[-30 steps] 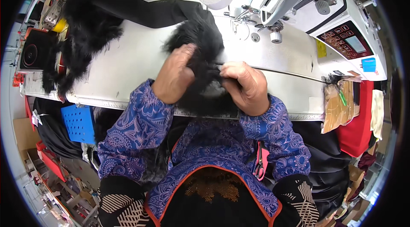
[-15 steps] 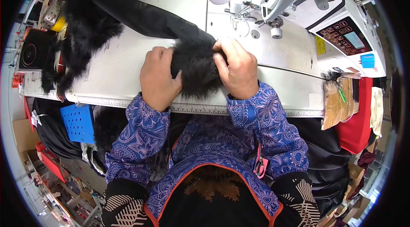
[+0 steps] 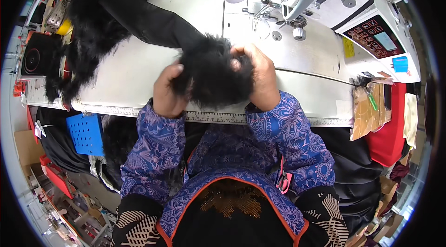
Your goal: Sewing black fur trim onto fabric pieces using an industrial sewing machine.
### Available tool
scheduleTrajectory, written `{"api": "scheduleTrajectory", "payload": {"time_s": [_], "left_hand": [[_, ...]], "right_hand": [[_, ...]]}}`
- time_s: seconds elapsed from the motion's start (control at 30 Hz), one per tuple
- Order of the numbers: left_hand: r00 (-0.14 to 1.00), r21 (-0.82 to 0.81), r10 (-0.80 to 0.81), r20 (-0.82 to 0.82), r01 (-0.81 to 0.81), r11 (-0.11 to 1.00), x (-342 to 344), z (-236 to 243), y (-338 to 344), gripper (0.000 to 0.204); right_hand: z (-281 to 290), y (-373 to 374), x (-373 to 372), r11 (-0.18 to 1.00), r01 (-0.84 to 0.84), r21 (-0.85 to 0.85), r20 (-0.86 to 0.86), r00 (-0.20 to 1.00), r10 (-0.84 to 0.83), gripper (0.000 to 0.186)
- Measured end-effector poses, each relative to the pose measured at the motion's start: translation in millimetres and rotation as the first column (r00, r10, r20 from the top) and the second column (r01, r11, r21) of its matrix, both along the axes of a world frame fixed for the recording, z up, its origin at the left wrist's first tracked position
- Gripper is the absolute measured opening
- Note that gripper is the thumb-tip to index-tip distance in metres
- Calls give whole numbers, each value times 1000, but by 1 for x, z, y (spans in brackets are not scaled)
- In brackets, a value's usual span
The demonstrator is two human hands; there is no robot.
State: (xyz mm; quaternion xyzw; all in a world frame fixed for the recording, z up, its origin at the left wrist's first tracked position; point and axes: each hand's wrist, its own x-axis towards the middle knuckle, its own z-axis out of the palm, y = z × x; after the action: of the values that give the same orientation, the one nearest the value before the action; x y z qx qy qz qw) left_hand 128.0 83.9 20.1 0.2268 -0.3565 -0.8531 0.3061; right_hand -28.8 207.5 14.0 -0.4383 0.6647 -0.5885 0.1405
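Observation:
A fluffy black fur cuff (image 3: 216, 75) lies between my hands above the front of the white sewing table. It sits at the end of a black fabric sleeve (image 3: 160, 24), which runs up to the far left. My left hand (image 3: 169, 91) grips the cuff's left side, its thumb on top and its other fingers partly hidden. On the opposite side my right hand (image 3: 260, 77) is closed on the cuff, with fingertips sunk in the fur. More black fur (image 3: 86, 38) of the garment hangs over the table's left part.
A white sewing machine (image 3: 371, 24) with a control panel stands at the back right. A ruler strip (image 3: 213, 117) runs along the table's front edge. To the left are a black speaker (image 3: 36, 54) and a blue perforated basket (image 3: 84, 134); brown cardboard (image 3: 364, 112) lies at the right.
The fur cuff has been lifted and spread wider between my hands. My left hand has turned so its thumb lies on top, and my right hand has shifted slightly lower.

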Motion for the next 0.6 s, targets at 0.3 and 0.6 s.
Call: {"api": "scheduleTrajectory", "payload": {"time_s": [0.3,0.6], "left_hand": [[816,-862,451,362,477,-170,30,19,25,43],[995,-413,83,62,-50,909,60,-3,18,50]], "right_hand": [[4,-6,11,999,-21,-27,7,1000,21,12],[6,-5,13,1000,-12,-24,247,969,18,8]]}}
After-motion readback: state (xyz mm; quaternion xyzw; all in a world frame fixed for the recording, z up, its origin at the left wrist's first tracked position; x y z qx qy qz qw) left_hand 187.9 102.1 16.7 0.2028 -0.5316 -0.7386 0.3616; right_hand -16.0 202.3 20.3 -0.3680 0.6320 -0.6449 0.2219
